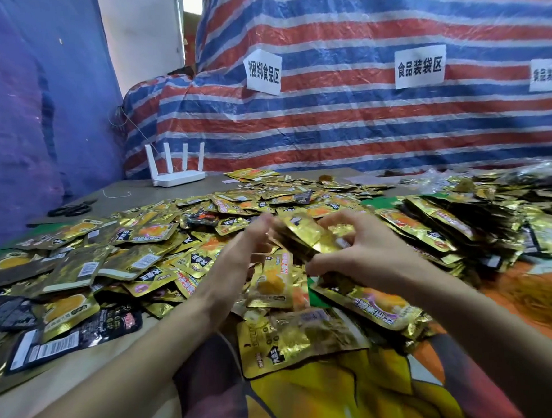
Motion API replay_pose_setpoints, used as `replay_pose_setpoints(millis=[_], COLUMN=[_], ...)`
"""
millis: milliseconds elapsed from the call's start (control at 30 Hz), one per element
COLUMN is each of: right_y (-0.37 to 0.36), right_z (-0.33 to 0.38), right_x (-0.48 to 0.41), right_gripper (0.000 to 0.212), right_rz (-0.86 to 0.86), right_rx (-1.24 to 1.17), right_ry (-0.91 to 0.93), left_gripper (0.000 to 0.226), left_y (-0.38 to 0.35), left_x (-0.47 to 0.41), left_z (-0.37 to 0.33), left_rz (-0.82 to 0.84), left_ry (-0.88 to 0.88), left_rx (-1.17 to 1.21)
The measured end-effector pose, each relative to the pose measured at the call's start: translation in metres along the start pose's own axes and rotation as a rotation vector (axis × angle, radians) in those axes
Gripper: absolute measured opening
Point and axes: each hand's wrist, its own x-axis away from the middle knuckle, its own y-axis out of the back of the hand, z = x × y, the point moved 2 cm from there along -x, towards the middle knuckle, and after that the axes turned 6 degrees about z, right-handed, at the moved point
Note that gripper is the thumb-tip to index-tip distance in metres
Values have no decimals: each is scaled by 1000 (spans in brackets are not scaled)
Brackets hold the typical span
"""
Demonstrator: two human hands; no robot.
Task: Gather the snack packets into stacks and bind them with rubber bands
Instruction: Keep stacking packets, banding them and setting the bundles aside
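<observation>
A small stack of gold snack packets (pixel 305 236) is held above the middle of the table. My right hand (pixel 364 252) grips it from the right, fingers curled over its top and thumb under it. My left hand (pixel 242 256) presses straight fingers against the stack's left side. A wide heap of loose gold and black packets (pixel 148 258) covers the table around both hands. A row of stacked packets (pixel 437 224) lies to the right. A tangle of orange rubber bands (pixel 545 302) sits at the right edge.
A white router (pixel 177 176) with several antennas stands at the table's back left. Black scissors (pixel 71 209) lie near the left rear edge. A striped tarp (pixel 359 113) with paper signs hangs behind the table. A yellow printed cloth (pixel 328 396) covers the near table edge.
</observation>
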Motion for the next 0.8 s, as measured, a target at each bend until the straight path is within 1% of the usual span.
replay_pose_setpoints(millis=[33,67,133,167,200,233,267,333,400,467,567,633,700,767,800], right_y=[10,18,27,28,26,22,18,9,6,9,14,15,16,17,17], right_z=[-3,-6,-11,-13,-16,-18,-21,-27,-30,-29,-25,-24,-24,-26,-26], right_x=[0,0,2,3,5,8,10,14,16,18,18,19,20,22,23], right_gripper=[74,77,80,78,73,67,62,54,46,37,33,39,55,74,80], right_rz=[-71,-132,-206,-223,-228,-223,-211,-183,-167,-152,-69,-29,-31,-71,-99], right_rx=[120,230,417,503,583,646,688,720,732,769,766,734,732,770,793], right_ry=[-33,-70,-143,-172,-198,-223,-251,-292,-295,-304,-324,-331,-341,-340,-333], left_gripper=[64,57,26,13,5,4,10,23,31,28,16,11,7,2,6], left_y=[2,2,3,3,3,4,4,4,4,5,8,10,12,13,14], left_x=[-2,-1,-1,0,1,2,3,8,11,14,17,18,18,19,19], left_z=[2,3,7,8,9,11,12,10,10,10,11,13,15,17,18], left_rz=[-49,-70,-36,-4,29,65,100,169,236,258,231,232,234,224,214], left_ry=[40,60,55,53,61,83,116,173,195,190,169,160,161,160,159], left_rx=[-36,-100,-333,-461,-576,-667,-735,-828,-891,-943,-990,-1007,-990,-940,-913])
